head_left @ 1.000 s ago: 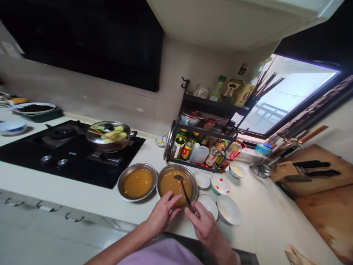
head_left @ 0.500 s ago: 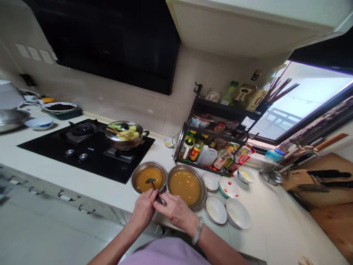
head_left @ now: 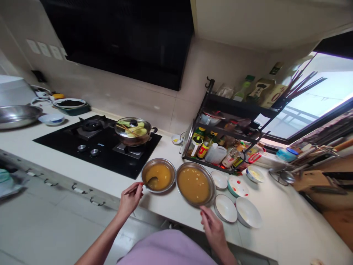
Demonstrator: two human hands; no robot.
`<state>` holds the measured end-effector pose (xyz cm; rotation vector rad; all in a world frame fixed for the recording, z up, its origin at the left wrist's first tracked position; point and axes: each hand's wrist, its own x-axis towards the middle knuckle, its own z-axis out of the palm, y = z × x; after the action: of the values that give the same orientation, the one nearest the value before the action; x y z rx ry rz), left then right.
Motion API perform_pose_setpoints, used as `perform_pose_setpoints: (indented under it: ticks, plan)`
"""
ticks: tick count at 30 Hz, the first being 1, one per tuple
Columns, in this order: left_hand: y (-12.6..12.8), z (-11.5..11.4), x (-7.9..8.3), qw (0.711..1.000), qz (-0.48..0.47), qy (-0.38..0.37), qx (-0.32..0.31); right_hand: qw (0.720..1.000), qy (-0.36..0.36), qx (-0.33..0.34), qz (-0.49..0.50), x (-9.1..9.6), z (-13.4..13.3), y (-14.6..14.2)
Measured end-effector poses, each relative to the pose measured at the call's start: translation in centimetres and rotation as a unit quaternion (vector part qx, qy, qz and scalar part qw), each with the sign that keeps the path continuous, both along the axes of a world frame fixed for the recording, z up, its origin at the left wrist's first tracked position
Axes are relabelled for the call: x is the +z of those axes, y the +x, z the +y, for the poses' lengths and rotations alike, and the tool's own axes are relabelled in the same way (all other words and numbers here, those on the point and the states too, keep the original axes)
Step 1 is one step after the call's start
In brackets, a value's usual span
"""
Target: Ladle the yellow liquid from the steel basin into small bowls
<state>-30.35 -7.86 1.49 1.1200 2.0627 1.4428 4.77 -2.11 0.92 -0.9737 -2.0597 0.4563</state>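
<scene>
Two round metal pans of orange-yellow liquid sit side by side on the white counter, the left pan (head_left: 158, 176) smaller than the right pan (head_left: 195, 183). My left hand (head_left: 130, 199) is closed on the handle of a spoon (head_left: 147, 182), whose bowl dips into the left pan. My right hand (head_left: 212, 230) rests at the counter's front edge just below the right pan, fingers loosely curled with nothing visible in them.
Several small white bowls (head_left: 225, 208) stand right of the pans. Behind them is a black rack of sauce bottles (head_left: 223, 145). A lidded pot (head_left: 134, 131) sits on the black hob (head_left: 91, 145). A big metal bowl (head_left: 15, 116) is far left; a knife block (head_left: 317, 180) far right.
The spoon went from the right pan to the left pan and from my right hand to my left. My right hand let go and drew back to the counter edge. The view swung left.
</scene>
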Motion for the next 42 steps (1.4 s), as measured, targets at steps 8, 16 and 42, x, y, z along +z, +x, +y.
perform_pose_setpoints:
  ticks: [8,16,42]
  plan:
    - [0.0,2.6,-1.7,0.999,0.009,-0.029,-0.030,0.955,-0.165,-0.243,0.034,-3.6,-0.8,6.4]
    - [0.4,4.8,-1.3,0.981,0.127,0.121,-0.077,0.959,-0.113,-0.261,0.005,-6.2,0.2,8.2]
    - [-2.3,3.0,0.4,0.982,-0.180,0.049,0.031,0.958,0.000,-0.281,-0.060,-11.0,1.0,7.6]
